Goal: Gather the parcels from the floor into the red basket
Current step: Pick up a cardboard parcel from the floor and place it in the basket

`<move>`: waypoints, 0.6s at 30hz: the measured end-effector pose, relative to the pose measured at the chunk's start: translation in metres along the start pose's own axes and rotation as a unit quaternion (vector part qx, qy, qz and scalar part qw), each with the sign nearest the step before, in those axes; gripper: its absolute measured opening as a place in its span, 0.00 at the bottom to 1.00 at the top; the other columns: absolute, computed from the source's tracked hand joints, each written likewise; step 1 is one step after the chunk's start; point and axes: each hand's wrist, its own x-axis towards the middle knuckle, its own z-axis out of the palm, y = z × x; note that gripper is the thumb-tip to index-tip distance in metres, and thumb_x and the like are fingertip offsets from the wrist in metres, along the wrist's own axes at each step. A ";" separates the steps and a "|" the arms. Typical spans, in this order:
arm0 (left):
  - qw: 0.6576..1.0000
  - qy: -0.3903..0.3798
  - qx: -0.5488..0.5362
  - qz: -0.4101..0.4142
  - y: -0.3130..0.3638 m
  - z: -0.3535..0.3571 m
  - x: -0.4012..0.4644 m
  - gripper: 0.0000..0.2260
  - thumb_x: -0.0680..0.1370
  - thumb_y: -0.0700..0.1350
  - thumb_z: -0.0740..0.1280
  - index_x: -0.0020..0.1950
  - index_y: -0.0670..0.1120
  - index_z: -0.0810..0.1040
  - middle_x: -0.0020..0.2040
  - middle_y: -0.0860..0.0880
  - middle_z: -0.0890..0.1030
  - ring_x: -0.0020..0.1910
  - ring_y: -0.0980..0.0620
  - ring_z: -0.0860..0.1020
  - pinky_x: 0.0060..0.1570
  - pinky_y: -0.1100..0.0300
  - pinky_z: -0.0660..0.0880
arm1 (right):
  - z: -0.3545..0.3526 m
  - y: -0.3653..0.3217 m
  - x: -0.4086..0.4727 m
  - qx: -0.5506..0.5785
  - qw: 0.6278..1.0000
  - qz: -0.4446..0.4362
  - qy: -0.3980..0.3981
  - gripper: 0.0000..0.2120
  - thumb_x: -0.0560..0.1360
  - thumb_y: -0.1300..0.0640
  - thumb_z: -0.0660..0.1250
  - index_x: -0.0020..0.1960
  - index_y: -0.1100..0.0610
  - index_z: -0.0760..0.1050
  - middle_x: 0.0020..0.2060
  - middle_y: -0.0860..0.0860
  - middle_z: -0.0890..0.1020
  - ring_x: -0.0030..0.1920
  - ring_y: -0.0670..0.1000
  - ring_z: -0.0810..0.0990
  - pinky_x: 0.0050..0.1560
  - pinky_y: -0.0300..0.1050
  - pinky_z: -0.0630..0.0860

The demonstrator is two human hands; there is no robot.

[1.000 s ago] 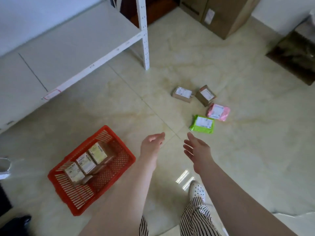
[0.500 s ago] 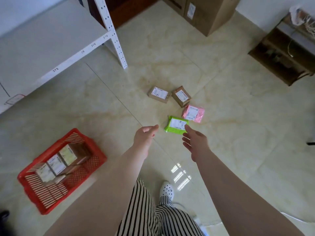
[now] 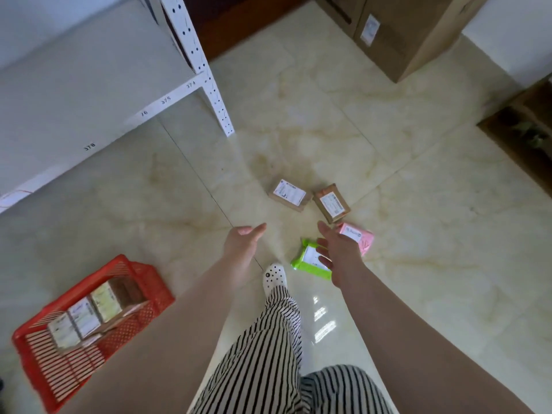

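Several parcels lie together on the tiled floor: a green parcel (image 3: 307, 259), a pink parcel (image 3: 360, 236), a flat brown box (image 3: 288, 194) and a second brown box (image 3: 331, 203). My right hand (image 3: 336, 252) hovers open over the green and pink parcels and covers part of each. My left hand (image 3: 243, 242) is open and empty, left of the parcels, above bare floor. The red basket (image 3: 140, 279) stands at the lower left with three labelled parcels (image 3: 86, 315) inside.
A white metal shelf (image 3: 89, 73) with a perforated post (image 3: 215, 94) fills the upper left. Large cardboard boxes (image 3: 400, 34) stand at the top right, a dark wooden unit (image 3: 525, 130) at the right edge. My striped trouser leg and white shoe (image 3: 274, 276) are below the hands.
I have stepped forward, so the parcels are closer. My right hand has moved over the green and pink parcels. The white shoe now shows between my arms.
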 end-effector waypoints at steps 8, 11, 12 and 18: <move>1.000 0.010 0.010 0.012 0.062 0.059 0.107 0.24 0.74 0.51 0.71 0.67 0.41 0.73 0.63 0.43 0.78 0.56 0.46 0.77 0.49 0.61 0.66 | 0.032 -0.040 0.116 -0.048 0.999 0.025 -0.002 0.15 0.71 0.46 0.73 0.37 0.54 0.72 0.37 0.52 0.73 0.38 0.51 0.70 0.46 0.47 0.71; 0.999 0.016 0.027 0.013 0.049 0.081 0.164 0.25 0.74 0.52 0.71 0.67 0.44 0.72 0.62 0.44 0.77 0.42 0.51 0.75 0.40 0.61 0.68 | 0.043 -0.029 0.183 -0.084 0.996 0.033 -0.004 0.17 0.69 0.44 0.74 0.35 0.53 0.70 0.34 0.51 0.71 0.37 0.51 0.69 0.45 0.48 0.68; 0.999 0.015 0.035 0.011 0.040 0.088 0.189 0.26 0.74 0.54 0.71 0.68 0.45 0.71 0.63 0.44 0.76 0.43 0.51 0.75 0.42 0.61 0.68 | 0.048 -0.023 0.208 -0.095 0.995 0.031 -0.009 0.17 0.69 0.43 0.74 0.36 0.53 0.70 0.35 0.51 0.71 0.36 0.51 0.69 0.44 0.48 0.68; 0.992 0.029 0.126 0.014 -0.028 0.131 0.347 0.33 0.74 0.58 0.70 0.74 0.46 0.64 0.72 0.44 0.67 0.66 0.45 0.72 0.53 0.60 0.65 | 0.075 0.036 0.368 -0.127 0.991 0.045 -0.016 0.24 0.71 0.41 0.70 0.59 0.56 0.74 0.36 0.48 0.70 0.39 0.49 0.70 0.52 0.47 0.72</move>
